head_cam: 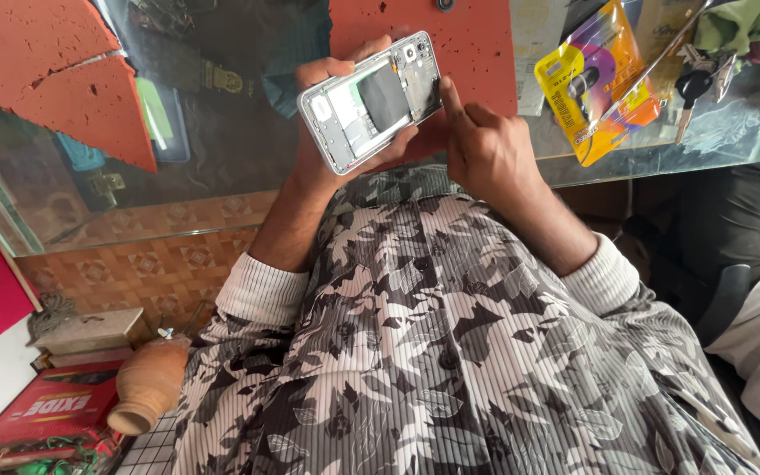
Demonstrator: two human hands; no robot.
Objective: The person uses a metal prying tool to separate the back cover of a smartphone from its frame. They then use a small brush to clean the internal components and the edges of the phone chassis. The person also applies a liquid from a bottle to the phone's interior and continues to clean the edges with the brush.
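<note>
1. The left hand (pixel 336 132) cradled an opened phone (pixel 371 101) above the glass table (pixel 222 149), fingers clamped round its edges.
2. The right hand (pixel 485 149) touched the phone's end with its forefinger, other fingers curled together.
3. A yellow packet (pixel 595 88) lay nearby.

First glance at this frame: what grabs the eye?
The opened phone at top centre, back cover off and insides showing, cradled in the left hand. The right hand sits beside it, forefinger touching the phone's edge near the camera end. Behind them, on the glass counter, lie a red mat and, to the right, a yellow blister pack.
</note>
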